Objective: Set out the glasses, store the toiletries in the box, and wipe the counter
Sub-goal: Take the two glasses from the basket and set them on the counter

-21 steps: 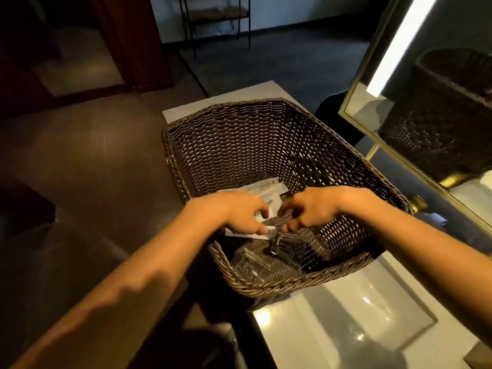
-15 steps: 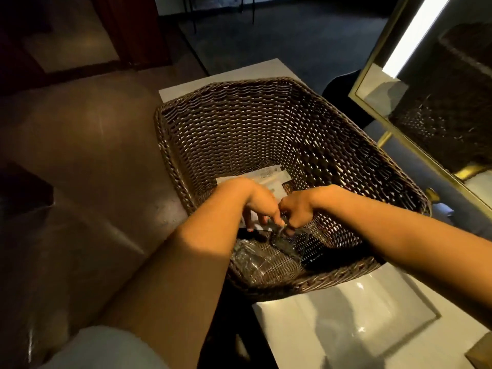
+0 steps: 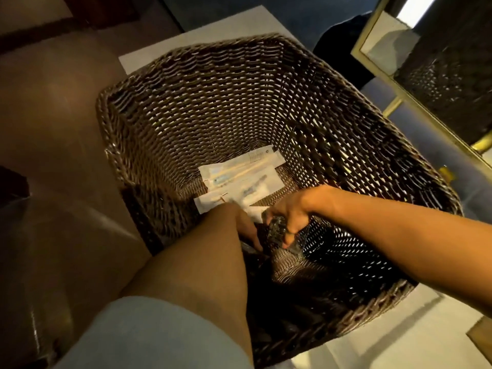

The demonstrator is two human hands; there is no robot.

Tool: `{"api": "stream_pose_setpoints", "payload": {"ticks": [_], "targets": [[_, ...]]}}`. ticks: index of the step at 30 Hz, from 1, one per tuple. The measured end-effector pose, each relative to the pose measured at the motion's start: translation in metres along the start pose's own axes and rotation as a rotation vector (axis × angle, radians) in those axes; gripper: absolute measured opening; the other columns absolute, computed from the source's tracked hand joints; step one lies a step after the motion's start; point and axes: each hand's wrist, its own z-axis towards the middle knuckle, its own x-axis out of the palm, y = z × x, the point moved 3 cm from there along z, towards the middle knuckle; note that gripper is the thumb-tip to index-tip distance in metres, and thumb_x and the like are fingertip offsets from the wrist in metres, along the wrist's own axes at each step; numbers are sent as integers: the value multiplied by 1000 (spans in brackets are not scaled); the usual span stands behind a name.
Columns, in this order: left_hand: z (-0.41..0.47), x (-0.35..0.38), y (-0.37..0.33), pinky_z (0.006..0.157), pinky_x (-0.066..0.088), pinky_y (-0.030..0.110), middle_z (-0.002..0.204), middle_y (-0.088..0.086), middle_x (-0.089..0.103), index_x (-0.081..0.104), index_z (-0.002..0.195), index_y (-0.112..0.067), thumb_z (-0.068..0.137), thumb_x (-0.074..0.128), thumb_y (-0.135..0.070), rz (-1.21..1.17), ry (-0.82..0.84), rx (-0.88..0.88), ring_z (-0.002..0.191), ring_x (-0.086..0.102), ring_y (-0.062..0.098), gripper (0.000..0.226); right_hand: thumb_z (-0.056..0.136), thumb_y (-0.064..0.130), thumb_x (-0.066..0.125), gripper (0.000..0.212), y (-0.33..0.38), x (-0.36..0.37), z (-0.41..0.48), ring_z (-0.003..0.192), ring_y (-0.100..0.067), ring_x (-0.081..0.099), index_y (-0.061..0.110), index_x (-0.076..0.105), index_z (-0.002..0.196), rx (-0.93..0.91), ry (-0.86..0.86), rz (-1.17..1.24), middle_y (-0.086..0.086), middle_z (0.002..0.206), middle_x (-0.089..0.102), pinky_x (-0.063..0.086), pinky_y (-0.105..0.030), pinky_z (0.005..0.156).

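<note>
A deep dark wicker basket (image 3: 186,83) stands on the white counter (image 3: 394,339). On its bottom lie several white toiletry packets (image 3: 247,177). Both my hands are down inside it at the near side. My right hand (image 3: 292,209) is closed on a small crinkly clear-wrapped dark item (image 3: 277,230). My left hand (image 3: 247,225) reaches beside it, fingers pointing down into the dark corner; my forearm hides most of it, so its hold is unclear.
A gold-framed mirror (image 3: 436,49) leans at the right, reflecting the basket. A brown floor (image 3: 53,129) drops away left of the counter. A dark object (image 3: 343,54) sits behind the basket. A tan corner (image 3: 482,339) shows at the right edge.
My head has moved closer over the basket and both hands have gone deeper inside. The right hand now grips the wrapped item lower, near the basket's bottom.
</note>
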Motion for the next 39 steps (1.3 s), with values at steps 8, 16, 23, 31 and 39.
{"api": "stream_pose_setpoints", "payload": {"ticks": [8, 16, 23, 31, 39], "targets": [[19, -2, 2, 117, 38, 37, 149, 21, 41, 51, 136, -5, 99, 58, -32, -40, -9, -79, 102, 59, 29, 46, 77, 36, 81, 89, -7, -1, 14, 139, -33, 43, 20, 35, 151, 26, 59, -58, -4, 150, 46, 39, -49, 112], [20, -8, 1, 118, 38, 39, 152, 14, 42, 45, 146, -12, 96, 63, -31, 17, -66, -89, 139, 45, 30, 56, 79, 39, 79, 76, -22, -16, 1, 128, -32, 53, 16, 47, 145, 50, 81, 37, -6, 139, 57, 43, -40, 104], [20, -16, 1, 98, 48, 38, 131, 10, 54, 53, 142, -17, 89, 70, -35, 18, -197, -21, 92, 59, 27, 59, 84, 34, 74, 60, -32, -45, -40, 122, -31, 56, 14, 53, 137, 54, -93, 237, -10, 130, 61, 45, -38, 100], [-40, -55, -7, 73, 51, 34, 97, 0, 55, 54, 98, -19, 74, 85, -16, -283, -753, 247, 89, 55, 20, 40, 86, 24, 75, 57, -41, -48, -93, 75, -11, 56, 13, 49, 135, 31, -418, 516, -2, 111, 61, 48, -17, 58], [-109, -36, -10, 93, 51, 37, 113, 4, 67, 61, 83, -34, 64, 91, -34, -451, -1067, 590, 104, 63, 26, 35, 83, 51, 71, 51, -44, -16, -161, 100, -20, 57, 25, 58, 125, 105, -999, 691, 0, 112, 62, 44, -29, 88]]}}
